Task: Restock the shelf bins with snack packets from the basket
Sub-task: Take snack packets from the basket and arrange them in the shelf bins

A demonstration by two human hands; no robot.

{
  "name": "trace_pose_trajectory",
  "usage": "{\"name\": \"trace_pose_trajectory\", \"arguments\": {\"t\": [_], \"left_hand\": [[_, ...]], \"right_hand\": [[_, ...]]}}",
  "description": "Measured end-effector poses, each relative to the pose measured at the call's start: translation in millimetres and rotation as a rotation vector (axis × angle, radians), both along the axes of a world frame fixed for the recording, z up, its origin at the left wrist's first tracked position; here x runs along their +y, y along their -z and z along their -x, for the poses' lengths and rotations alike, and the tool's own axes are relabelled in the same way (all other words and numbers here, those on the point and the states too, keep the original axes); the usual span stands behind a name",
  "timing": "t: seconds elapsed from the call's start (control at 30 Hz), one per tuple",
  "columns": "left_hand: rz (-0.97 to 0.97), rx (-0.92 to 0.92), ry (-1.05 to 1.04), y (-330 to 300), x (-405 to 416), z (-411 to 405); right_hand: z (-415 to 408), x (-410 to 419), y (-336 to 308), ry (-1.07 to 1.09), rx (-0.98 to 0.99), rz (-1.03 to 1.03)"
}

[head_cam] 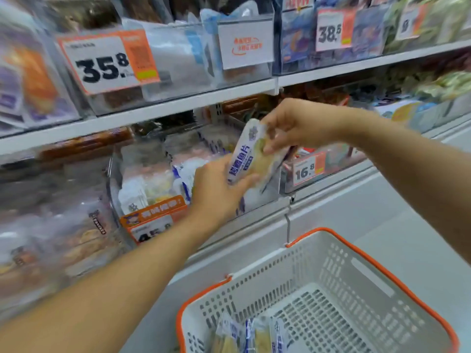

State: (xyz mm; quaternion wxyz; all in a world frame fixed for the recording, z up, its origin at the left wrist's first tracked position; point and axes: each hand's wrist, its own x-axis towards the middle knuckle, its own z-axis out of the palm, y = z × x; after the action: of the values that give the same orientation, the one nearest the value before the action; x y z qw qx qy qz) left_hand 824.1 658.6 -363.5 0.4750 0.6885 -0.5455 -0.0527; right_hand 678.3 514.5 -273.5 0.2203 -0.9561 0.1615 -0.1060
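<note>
In front of the clear plastic shelf bin (pixel 178 174), both hands grip one white-and-blue snack packet (pixel 251 154): left hand (pixel 219 189) at its lower end, right hand (pixel 293 126) pinching its top. Its long axis stands nearly upright, the bin just behind.

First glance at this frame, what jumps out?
Mid-frame, the left hand and right hand both grip one white-and-blue snack packet in front of a clear shelf bin. Lower right, a grey basket with an orange rim holds a few more packets. Upper left, a big 35.8 price tag.
</note>
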Motion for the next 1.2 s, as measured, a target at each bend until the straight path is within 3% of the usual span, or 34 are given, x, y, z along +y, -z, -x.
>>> {"name": "trace_pose_trajectory", "arguments": {"t": [0.1,0.23,0.3,0.4,0.7,0.93,1.07,1.2], "left_hand": [[0.156,-0.217,-0.18,-11.6,5.9,-17.7],[-0.232,-0.638,-0.334,-7.7,15.5,-47.3],[-0.377,-0.739,-0.326,-2.9,17.7,-56.5],[-0.477,-0.804,-0.344,-3.9,15.9,-60.3],[-0.437,-0.866,-0.347,-3.9,18.7,-59.1],[-0.42,-0.859,-0.341,-3.3,19.2,-58.9],[-0.41,-0.857,-0.352,-1.1,18.3,-59.4],[-0.401,-0.855,-0.353,-0.4,18.7,-59.5]], "right_hand": [[-12.4,-3.1,-29.6,0.067,-0.15,0.421],[-29.1,-5.2,-23.7,0.201,-0.113,0.756],[-42.4,-3.0,-6.8,0.217,-0.055,0.838],[-59.9,-3.8,-0.4,0.239,-0.029,0.879],[-99.7,-0.4,7.8,0.225,0.038,0.851],[-109.6,-31.3,27.7,0.301,0.202,0.592],[-120.2,-34.7,49.2,0.187,0.244,0.668],[-120.0,-43.3,54.8,0.157,0.145,0.792]]}}
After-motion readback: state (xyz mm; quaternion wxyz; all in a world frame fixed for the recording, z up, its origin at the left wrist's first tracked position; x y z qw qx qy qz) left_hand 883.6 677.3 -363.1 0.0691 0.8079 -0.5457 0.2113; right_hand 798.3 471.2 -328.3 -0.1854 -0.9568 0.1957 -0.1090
